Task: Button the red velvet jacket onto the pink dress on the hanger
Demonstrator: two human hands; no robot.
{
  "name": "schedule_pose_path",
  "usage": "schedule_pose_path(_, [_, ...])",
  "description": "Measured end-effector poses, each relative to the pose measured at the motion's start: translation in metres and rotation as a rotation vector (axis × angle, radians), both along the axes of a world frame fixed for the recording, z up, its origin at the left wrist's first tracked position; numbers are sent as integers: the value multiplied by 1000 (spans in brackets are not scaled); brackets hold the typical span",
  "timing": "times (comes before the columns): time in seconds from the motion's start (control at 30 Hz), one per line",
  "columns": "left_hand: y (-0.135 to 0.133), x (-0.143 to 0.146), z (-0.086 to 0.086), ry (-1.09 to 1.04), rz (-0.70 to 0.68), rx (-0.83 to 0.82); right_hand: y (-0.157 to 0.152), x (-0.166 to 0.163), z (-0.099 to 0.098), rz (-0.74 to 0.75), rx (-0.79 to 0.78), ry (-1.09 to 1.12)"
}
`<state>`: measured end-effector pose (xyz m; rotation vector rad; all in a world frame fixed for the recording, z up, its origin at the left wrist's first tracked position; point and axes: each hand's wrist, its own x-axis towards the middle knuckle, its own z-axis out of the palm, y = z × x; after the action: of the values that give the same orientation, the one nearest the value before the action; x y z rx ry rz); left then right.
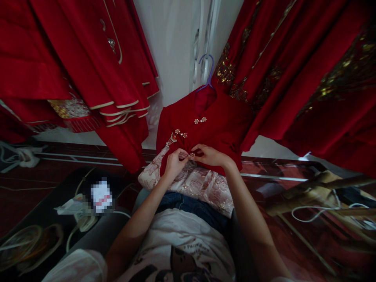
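"Red cloth, smooth and matt, from the head view?"

"Yes, a red garment [225, 127] on a thin purple hanger [210, 72], its lower part over a pale, shiny patterned cloth [205, 184] on the person's lap. More red garments hang at either side: the left ones [73, 51] pale-edged, the right ones [293, 98] worked with gold sequins."

"How much room is there?"

"A white upright surface [167, 39] stands behind. At left, a dark padded seat [29, 219] carries cords; at right lie rough wooden poles [320, 186]. Between them, both forearms reach forward unobstructed."

"And the fingers?"

"Left hand [175, 160] and right hand [211, 155] meet at the garment's front, fingertips pinching a small beaded clasp [191, 154]. It's dim, so I can't tell which half each holds."

"How does the garment look?"

"Round-necked, creased near the hands. Another clasp [200, 120], flower-shaped and pearly, sits below the neckline; a beaded tassel ornament [172, 138] hangs just beyond the left hand."
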<state>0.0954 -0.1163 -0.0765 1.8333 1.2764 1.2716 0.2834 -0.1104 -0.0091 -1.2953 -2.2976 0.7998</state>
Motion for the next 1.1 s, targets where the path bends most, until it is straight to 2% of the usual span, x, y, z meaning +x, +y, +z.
schedule_pose_path(0.2, [-1,-1,-2,25,5,33,1,0,-4,42,-60,78])
schedule_pose_path(0.4, [-4,-1,-1,67,57,94,9,5,-8,68,-218,263])
schedule_pose_path(0.6, [-6,-3,-6,301,25,288,17,15,-8,51,-332,450])
schedule_pose_path(0.73, [-9,-1,-8,467,56,387,19,16,-9,37,-351,487])
schedule_pose_path(0.97, [-3,-1,-4,446,22,351,19,19,-10,14,-368,519])
schedule_pose_path(1.1, [0,0,-4,353,22,255,19,20,-11,17,-364,525])
